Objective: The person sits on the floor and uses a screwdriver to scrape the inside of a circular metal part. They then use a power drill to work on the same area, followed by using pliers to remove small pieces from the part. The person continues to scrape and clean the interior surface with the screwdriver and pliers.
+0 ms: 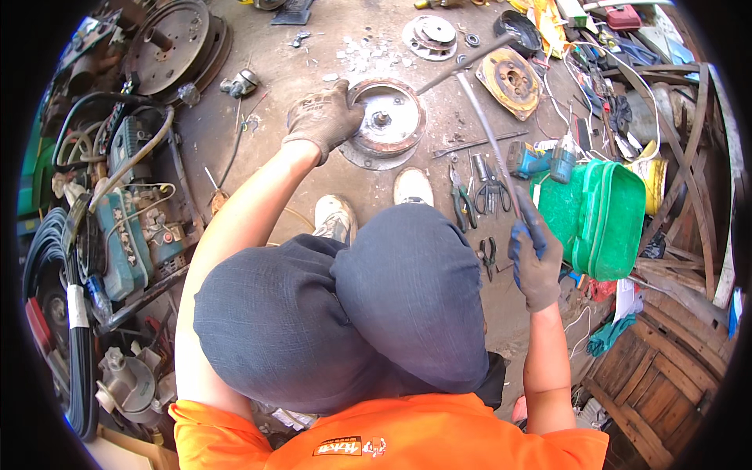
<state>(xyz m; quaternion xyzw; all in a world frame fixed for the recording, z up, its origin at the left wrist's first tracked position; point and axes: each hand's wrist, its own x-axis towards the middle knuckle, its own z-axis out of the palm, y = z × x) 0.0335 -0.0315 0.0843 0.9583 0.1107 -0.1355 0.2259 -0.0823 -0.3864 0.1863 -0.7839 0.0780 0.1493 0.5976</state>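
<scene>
A round metal housing (392,154) with a rusty rim and a central shaft stub lies on the floor beyond my shoes. My gloved left hand (323,120) grips the left side of its rim. In my gloved right hand (536,252) is a long metal rod (486,126), pointing away from me. At the rod's far end a thicker metal bar (452,71) crosses it like a pick head. The bar's pointed left end is close to the housing's upper right rim; I cannot tell whether they touch.
Pale broken fragments (373,54) litter the floor beyond the housing. Pliers (461,197), scissors (492,194) and a long pry bar (480,143) lie to the right. A cordless drill (563,158) rests by a green plastic container (611,220). Machinery (123,235) crowds the left; a rusty flange (510,82) lies upper right.
</scene>
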